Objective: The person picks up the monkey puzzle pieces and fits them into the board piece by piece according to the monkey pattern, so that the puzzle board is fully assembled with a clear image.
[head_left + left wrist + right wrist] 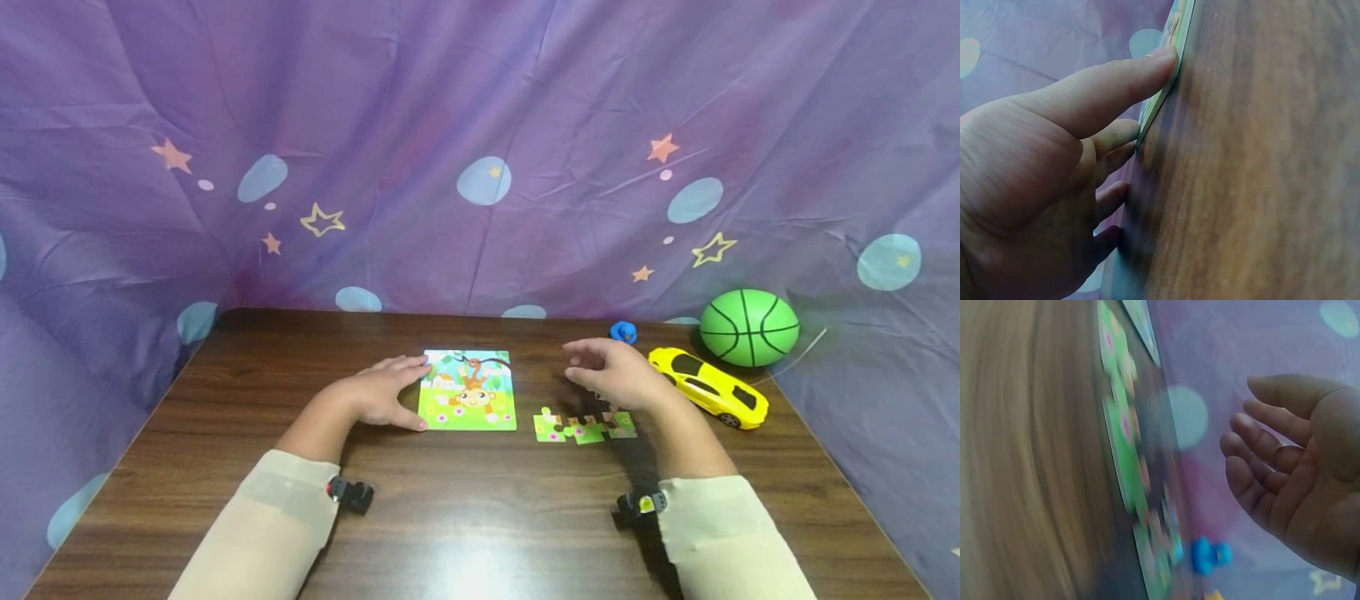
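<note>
A square picture puzzle [471,400] of a monkey hanging from a branch lies flat on the table. My left hand [381,393] is at its left side, thumb on the lower left corner and fingers along the left edge. The left wrist view shows the thumb [1116,87] on the puzzle's edge. Right of the puzzle lie several jigsaw pieces [588,432] in an uneven row, green with flowers. Above them hovers my right hand [618,372], fingers loosely bent, holding nothing; it partly hides the pieces behind.
A yellow toy car [708,387] sits to the right of my right hand, with a green ball [750,327] behind it. Near the back edge is a small blue toy [622,332]. A purple patterned cloth [420,150] hangs behind the wooden table [465,517].
</note>
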A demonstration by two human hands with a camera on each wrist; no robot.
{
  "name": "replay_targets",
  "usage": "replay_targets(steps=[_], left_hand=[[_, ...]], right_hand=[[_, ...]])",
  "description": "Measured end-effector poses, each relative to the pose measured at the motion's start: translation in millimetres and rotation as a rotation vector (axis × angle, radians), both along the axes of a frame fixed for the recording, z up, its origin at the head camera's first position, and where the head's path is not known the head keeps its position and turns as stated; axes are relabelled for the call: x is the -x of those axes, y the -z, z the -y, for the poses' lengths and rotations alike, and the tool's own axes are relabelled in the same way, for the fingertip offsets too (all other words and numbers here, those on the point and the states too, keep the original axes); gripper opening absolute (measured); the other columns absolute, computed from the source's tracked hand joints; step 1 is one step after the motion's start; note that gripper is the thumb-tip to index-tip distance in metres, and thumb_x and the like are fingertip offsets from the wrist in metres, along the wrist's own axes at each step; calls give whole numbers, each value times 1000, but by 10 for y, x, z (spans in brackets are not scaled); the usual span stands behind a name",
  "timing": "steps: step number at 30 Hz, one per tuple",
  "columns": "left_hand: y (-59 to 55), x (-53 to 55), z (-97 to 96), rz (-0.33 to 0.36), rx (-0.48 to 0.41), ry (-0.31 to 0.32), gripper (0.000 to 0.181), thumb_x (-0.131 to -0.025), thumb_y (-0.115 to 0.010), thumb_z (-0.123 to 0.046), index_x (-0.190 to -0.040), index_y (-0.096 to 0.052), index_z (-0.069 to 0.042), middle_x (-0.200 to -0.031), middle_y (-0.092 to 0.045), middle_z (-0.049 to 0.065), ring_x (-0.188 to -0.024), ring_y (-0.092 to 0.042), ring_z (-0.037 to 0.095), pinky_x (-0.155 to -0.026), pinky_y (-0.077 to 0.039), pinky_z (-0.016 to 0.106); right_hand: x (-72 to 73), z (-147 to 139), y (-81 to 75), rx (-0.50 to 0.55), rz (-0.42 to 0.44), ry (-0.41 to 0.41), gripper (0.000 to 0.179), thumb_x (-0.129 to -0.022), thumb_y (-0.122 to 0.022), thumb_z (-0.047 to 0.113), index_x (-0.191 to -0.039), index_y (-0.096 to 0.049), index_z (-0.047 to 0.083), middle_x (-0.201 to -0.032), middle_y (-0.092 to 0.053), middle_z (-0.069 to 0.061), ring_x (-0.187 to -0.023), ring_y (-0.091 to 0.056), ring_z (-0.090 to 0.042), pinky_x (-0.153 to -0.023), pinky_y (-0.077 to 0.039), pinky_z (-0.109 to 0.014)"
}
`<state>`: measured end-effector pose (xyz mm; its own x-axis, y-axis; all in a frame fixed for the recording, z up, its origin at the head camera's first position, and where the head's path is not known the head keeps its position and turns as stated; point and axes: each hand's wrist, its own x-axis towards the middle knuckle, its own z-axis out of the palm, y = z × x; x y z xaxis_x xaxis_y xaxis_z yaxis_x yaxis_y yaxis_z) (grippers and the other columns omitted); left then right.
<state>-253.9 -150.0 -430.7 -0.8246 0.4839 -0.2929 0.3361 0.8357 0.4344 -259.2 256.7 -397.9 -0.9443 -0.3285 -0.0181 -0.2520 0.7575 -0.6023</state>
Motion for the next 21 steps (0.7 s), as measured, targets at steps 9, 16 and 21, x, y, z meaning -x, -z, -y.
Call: replay_targets(steps=[9,16,21], left_hand=[[-5,-12,0,11,-5,0,104,-88,-83,-54,-171,-28,-23,-182,-17,2,-169,-11,39,-134,-15,68],[0,-19,10,14,0,-6,104,-89,-82,-55,-172,-28,-24,-182,-16,1,-169,-10,37,-135,-15,67],[-7,-11,-1,11,1,-4,105,-88,-83,-56,-171,-28,-23,-182,-17,1,-169,-12,38,-134,-17,67]], right_hand=[[-74,-448,7,-58,16,64,50,-104,-70,29,-148,-62,5,-128,-76,-16,-119,-72,-34,-103,-58,-55],[-42,-569,148,-67,72,49,55,-103,-72,26,-149,-59,0,-141,-69,-24,-125,-68,-42,-105,-57,-57],[1,-631,241,-77,91,24,51,-101,-73,18,-145,-60,-4,-142,-68,-25,-122,-69,-40,-102,-59,-53]])
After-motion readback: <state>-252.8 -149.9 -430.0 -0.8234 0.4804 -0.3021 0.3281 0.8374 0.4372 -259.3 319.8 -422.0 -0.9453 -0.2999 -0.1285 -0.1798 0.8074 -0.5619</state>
